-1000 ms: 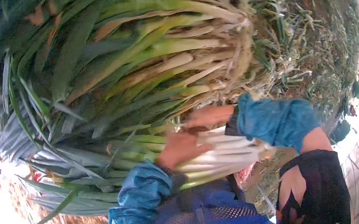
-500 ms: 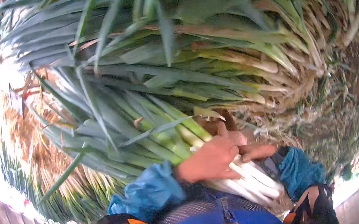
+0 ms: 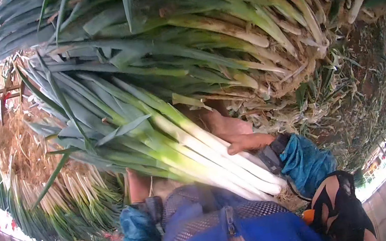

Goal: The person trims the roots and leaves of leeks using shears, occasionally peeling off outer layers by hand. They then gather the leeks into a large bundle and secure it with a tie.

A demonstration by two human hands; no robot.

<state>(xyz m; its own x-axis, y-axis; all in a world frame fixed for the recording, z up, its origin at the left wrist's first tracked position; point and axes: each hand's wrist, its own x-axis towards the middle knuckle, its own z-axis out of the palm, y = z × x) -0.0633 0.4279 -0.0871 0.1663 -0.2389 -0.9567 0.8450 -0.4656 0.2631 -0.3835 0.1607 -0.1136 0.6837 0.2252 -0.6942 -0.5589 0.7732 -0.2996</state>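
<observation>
A bunch of long green onions (image 3: pixel 192 146) lies slantwise across my lap, white stalks toward the lower right and green leaves toward the upper left. My right hand (image 3: pixel 245 137) grips the bunch around the white stalks from the far side, its thumb over the top. My left hand (image 3: pixel 138 184) is at the near left side under the leaves, and its fingers are hidden by them. The root ends (image 3: pixel 280 190) rest by my right sleeve. Just beyond is a big heap of green onions (image 3: pixel 148 40), their roots pointing right.
At the right, dry trimmings and loose leaves (image 3: pixel 362 85) cover the ground. More green onions (image 3: pixel 63 205) lie in a row at the left, beside a brown straw-like pile (image 3: pixel 27 144). A small wooden frame (image 3: pixel 10 93) stands at the far left.
My left hand has moved from on top of the white stalks to the lower left, beneath the leaves. More white stalk is now uncovered. My right hand stays at the bunch.
</observation>
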